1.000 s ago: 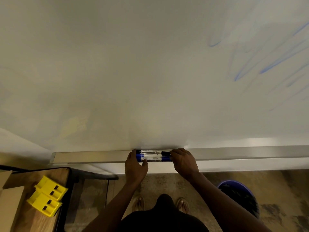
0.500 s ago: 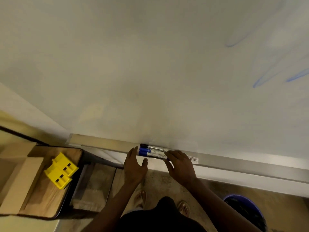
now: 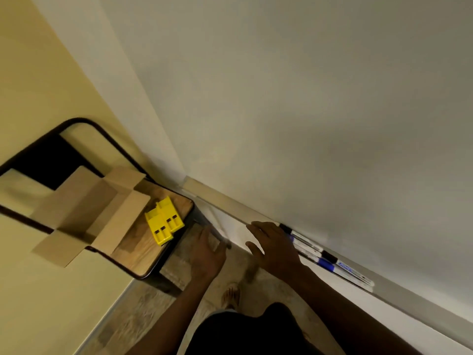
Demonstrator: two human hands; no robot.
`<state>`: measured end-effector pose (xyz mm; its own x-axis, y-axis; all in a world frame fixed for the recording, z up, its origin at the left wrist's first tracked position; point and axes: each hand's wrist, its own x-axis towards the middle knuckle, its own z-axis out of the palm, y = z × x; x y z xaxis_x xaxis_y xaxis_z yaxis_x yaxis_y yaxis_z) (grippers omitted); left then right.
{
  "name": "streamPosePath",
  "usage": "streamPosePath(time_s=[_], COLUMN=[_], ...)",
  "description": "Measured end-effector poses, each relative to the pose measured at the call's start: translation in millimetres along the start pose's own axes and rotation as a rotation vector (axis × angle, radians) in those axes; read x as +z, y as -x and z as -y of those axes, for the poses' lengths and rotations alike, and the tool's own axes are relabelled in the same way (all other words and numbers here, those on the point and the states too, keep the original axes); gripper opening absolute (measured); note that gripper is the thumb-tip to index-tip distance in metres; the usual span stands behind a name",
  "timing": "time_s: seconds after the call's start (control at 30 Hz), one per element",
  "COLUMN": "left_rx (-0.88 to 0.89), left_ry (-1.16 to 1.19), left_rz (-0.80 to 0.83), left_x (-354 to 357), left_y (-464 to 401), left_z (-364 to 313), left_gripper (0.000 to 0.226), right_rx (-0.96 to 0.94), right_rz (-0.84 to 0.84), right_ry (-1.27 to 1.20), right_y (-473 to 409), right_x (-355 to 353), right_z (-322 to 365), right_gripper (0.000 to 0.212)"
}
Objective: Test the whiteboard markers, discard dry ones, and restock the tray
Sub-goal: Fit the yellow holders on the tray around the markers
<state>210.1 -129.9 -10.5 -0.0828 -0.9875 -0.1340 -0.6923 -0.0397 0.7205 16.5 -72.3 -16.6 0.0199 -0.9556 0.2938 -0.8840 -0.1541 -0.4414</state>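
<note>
Markers (image 3: 320, 254) on tray (image 3: 230, 201), near ends hidden behind right hand (image 3: 275, 248), grip spread flat. Left hand (image 3: 207, 254) blurred, fingers loose, holding nothing.

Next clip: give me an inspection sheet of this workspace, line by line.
Surface: whiteboard with tray along its lower edge.
Job's things: markers lying in the tray, black and blue caps.
Clutter: open cardboard box and two yellow boxes on a wooden side table.
Hands: left hand open, holding nothing, off the tray; right hand open beside the markers.
Cables: nothing seen.
Surroundings: cream wall, patterned floor, the person's feet below.
</note>
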Motion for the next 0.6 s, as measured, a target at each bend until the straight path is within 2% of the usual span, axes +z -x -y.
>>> streamPosePath(time_s=[0.1, 0.3, 0.6], left_rx=[-0.104, -0.150, -0.173], left_ry=[0.023, -0.092, -0.229], left_rz=[-0.054, -0.106, -0.031], left_x=[-20, -56, -82], left_y=[-25, -77, -125], left_z=[23, 81, 129], left_gripper=[0.047, 0.064, 0.065], right_rx=[-0.042, -0.110, -0.031], right_rz=[0.034, 0.174, 0.500], right_ry=[-0.050, -0.088, -0.050], right_y=[-33, -96, -173], right_x=[15, 52, 116], right_z=[19, 46, 85], right_gripper=[0.045, 0.046, 0.069])
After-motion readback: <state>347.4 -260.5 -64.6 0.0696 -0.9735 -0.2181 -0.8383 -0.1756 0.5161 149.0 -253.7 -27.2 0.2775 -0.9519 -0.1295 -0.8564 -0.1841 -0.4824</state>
